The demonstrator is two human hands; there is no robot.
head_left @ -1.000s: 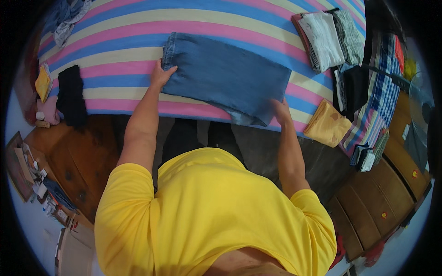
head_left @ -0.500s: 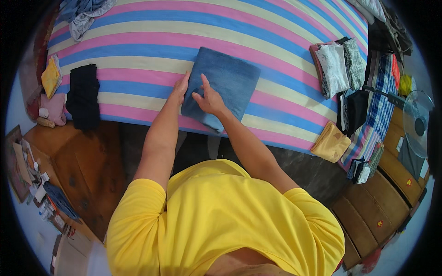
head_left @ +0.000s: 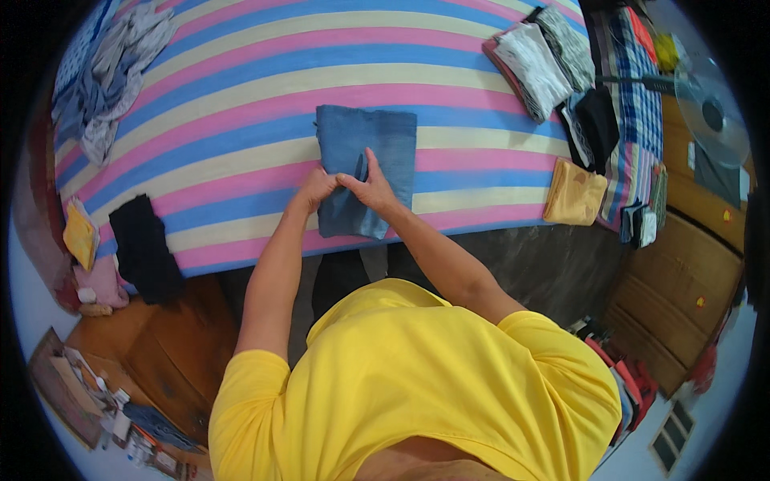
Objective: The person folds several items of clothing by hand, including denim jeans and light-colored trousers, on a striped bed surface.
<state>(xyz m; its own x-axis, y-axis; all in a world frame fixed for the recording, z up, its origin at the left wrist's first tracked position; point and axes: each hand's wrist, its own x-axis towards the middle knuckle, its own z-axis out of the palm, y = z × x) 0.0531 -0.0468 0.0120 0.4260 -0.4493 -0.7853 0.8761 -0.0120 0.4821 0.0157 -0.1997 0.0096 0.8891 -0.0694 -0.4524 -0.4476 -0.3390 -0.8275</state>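
Observation:
A folded blue denim garment (head_left: 377, 132) lies on the striped bedsheet (head_left: 473, 160), close to the bed's near edge. My left hand (head_left: 318, 191) is at its left edge, with fingers curled closed on the fabric. Over the middle of the denim, my right hand (head_left: 370, 189) has its thumb and index finger spread apart. That thumb points left and meets my left hand. The other right fingers are partly hidden. No thing shows in the right hand.
Stacked folded clothes (head_left: 537, 68), a black garment (head_left: 595, 128) and a yellow folded cloth (head_left: 574, 192) lie at right. Black folded fabric (head_left: 146, 248) and crumpled clothes (head_left: 120, 72) lie at left. A fan (head_left: 710, 112) stands far right; a wooden cabinet (head_left: 180, 353) is below left.
The view has turned. The denim now sits straighter and looks narrower. My left hand has gone from flat along its edge to curled, and my hands have come together.

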